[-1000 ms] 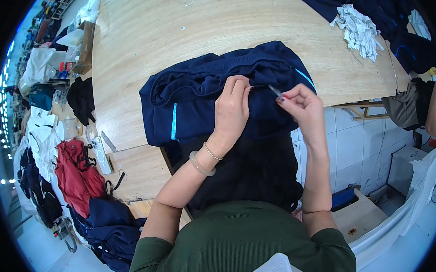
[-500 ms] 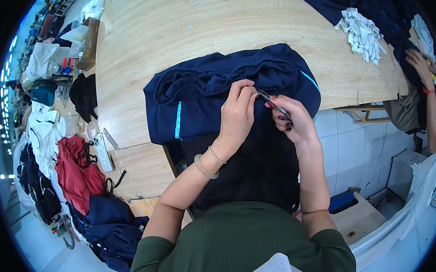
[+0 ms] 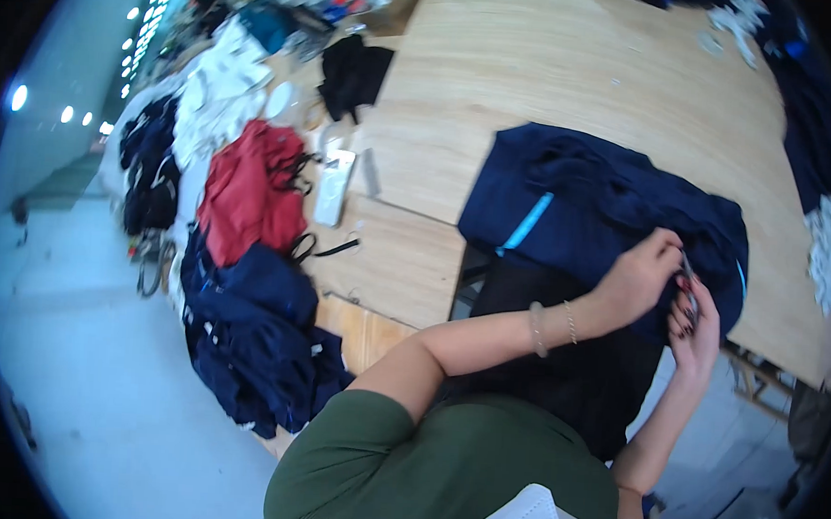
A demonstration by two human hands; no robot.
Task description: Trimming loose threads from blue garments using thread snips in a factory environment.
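Observation:
A dark navy garment [image 3: 600, 189] with light-blue stripes lies bunched at the table's front edge. Over its right part, my left hand [image 3: 638, 279] is closed in a pinch; what sits between its fingertips is too small to make out. My right hand [image 3: 697, 333], its dark-painted nails showing, is wrapped round small metal thread snips [image 3: 687, 272]. The tips of the snips point up, close to the left fingertips. Both hands nearly touch each other above the cloth.
The wooden table [image 3: 529, 59] spreads beyond the garment. On the left are a phone [image 3: 333, 189], a red garment [image 3: 254, 195], white cloth [image 3: 220, 85], black cloth [image 3: 352, 73] and a navy clothing heap [image 3: 252, 335]. White scraps [image 3: 826, 253] lie at the right edge.
My view has swung left, so the table and garment now appear farther right and the left-hand clothing piles show more. Both hands remain together over the garment, the snips still in the right.

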